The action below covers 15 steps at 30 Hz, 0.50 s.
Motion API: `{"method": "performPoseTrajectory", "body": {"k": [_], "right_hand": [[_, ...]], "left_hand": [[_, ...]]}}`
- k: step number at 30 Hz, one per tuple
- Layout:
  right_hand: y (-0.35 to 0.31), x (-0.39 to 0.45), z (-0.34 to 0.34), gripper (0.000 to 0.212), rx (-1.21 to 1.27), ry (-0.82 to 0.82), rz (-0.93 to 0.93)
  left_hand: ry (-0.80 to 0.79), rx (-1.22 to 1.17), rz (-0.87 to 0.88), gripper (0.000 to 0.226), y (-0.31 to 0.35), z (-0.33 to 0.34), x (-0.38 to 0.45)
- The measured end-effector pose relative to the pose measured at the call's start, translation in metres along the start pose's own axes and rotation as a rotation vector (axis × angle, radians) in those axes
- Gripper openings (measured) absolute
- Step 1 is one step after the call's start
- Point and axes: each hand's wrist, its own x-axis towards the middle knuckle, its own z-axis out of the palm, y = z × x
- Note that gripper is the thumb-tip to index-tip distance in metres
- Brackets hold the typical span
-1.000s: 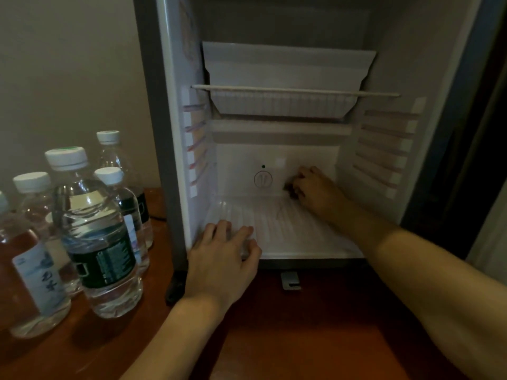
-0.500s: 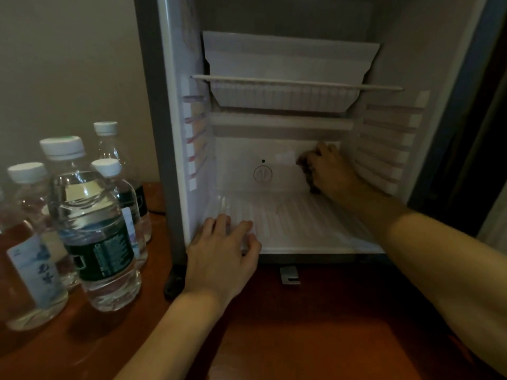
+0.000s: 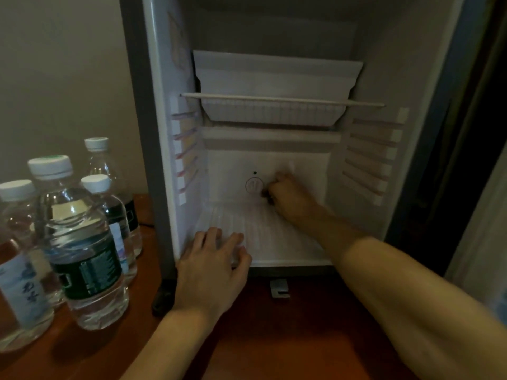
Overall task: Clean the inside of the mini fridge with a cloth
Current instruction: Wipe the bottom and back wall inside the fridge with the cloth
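The white mini fridge (image 3: 365, 64) stands open in front of me on a wooden top. My right hand (image 3: 290, 198) reaches deep inside, low against the back wall, just right of the round dial (image 3: 253, 185). Its fingers are curled round a small dark cloth (image 3: 266, 197), of which only a bit shows at the fingertips. My left hand (image 3: 211, 264) rests flat on the front left of the ribbed fridge floor (image 3: 274, 237), fingers spread and holding nothing.
A wire shelf (image 3: 274, 99) crosses the fridge under a white freezer tray. Several water bottles (image 3: 82, 242) stand close together on the wooden table (image 3: 274, 338) to the left. A small metal bracket (image 3: 279, 288) lies below the fridge's front edge.
My right hand has moved left and down along the back wall, from the right side to beside the dial. The left hand has stayed in place.
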Motion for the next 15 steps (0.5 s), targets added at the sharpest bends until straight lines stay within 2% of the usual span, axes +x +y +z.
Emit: {"method": "performPoseTrajectory", "body": {"k": [3, 7, 9, 15], "right_hand": [[-0.019, 0.013, 0.009, 0.023, 0.002, 0.014, -0.002], [0.004, 0.0, 0.01, 0.016, -0.063, 0.059, -0.055], [0.013, -0.004, 0.008, 0.018, -0.037, 0.074, -0.044], [0.062, -0.017, -0.001, 0.029, -0.053, 0.007, 0.209]], "left_hand": [[-0.014, 0.01, 0.001, 0.051, 0.001, -0.002, 0.001], [-0.018, -0.012, -0.007, 0.053, 0.001, -0.006, -0.001], [-0.038, -0.019, -0.001, 0.056, 0.0, -0.007, 0.001], [-0.014, -0.016, 0.005, 0.054, -0.001, -0.005, -0.001]]}}
